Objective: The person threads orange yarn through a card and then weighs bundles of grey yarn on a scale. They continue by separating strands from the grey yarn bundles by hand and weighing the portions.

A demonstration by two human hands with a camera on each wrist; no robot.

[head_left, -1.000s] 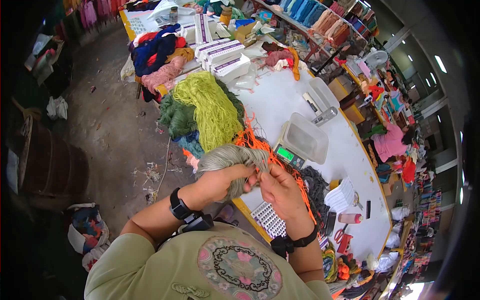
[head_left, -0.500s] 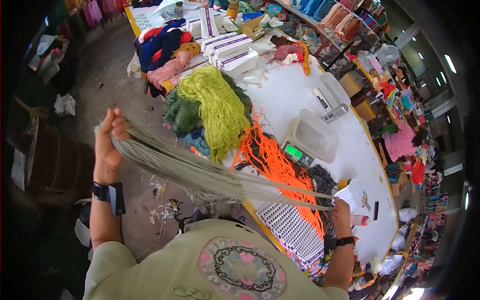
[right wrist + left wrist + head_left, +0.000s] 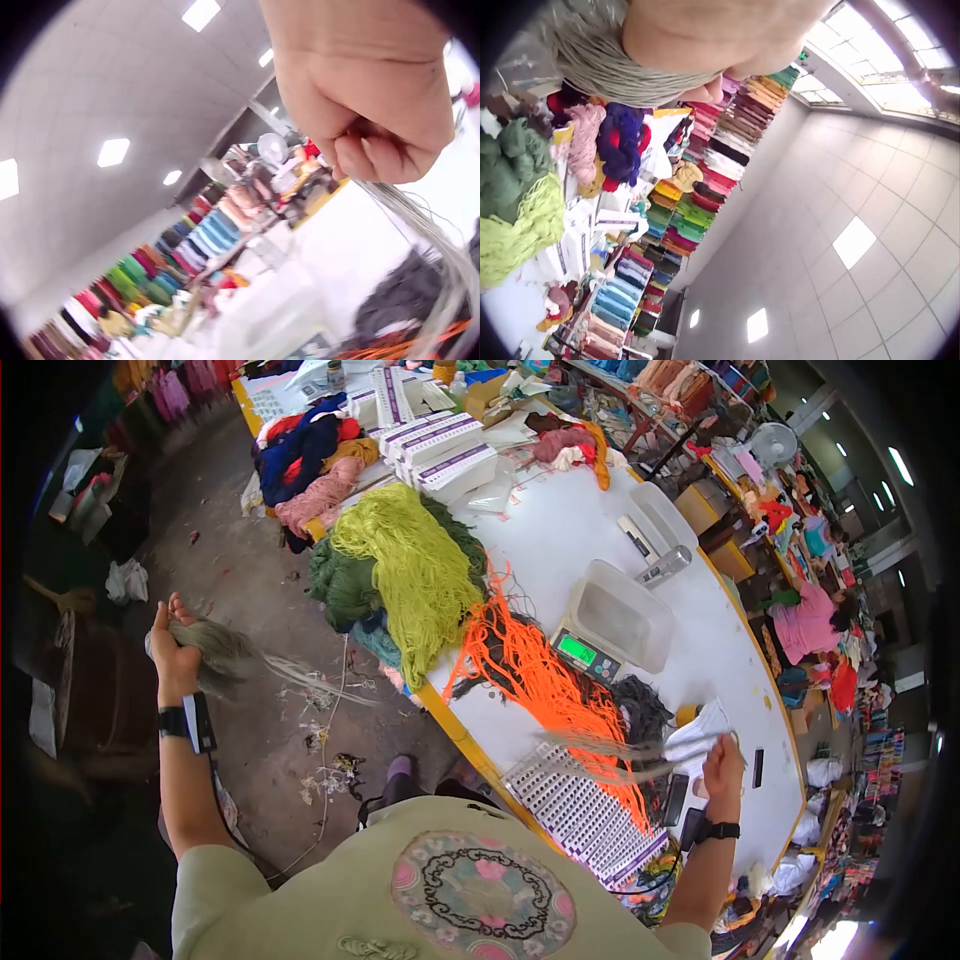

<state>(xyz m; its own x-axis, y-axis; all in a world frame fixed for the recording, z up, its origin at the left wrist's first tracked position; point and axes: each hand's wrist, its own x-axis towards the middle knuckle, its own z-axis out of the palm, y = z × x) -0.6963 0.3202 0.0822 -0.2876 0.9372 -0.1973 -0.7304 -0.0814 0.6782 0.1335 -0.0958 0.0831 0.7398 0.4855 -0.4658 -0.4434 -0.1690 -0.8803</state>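
Out over the floor on the left, my left hand (image 3: pixel 178 660) holds a bunched skein of grey yarn (image 3: pixel 222 650), its loose strands trailing toward the table. In the left wrist view the grey yarn (image 3: pixel 622 71) loops across the palm, with curled fingertips (image 3: pixel 714 91) at its edge. My right hand (image 3: pixel 722 770) is a fist over the right part of the table, gripping a thin bunch of grey strands (image 3: pixel 640 752). These strands (image 3: pixel 420 214) hang from the curled fingers in the right wrist view. A gap shows between the two lots of yarn.
Orange yarn (image 3: pixel 560 710) and printed cards (image 3: pixel 580 810) lie along the table's near edge. Beyond stands a scale with a green display (image 3: pixel 577 650) and a plastic tub (image 3: pixel 625 615). Yellow-green yarn (image 3: pixel 410 580) is piled farther left. A dark drum (image 3: pixel 105 690) stands on the floor.
From close together at the chest, my hands have spread wide apart. The grey yarn stretched between them half a second ago is now in two separate parts, one in each hand.
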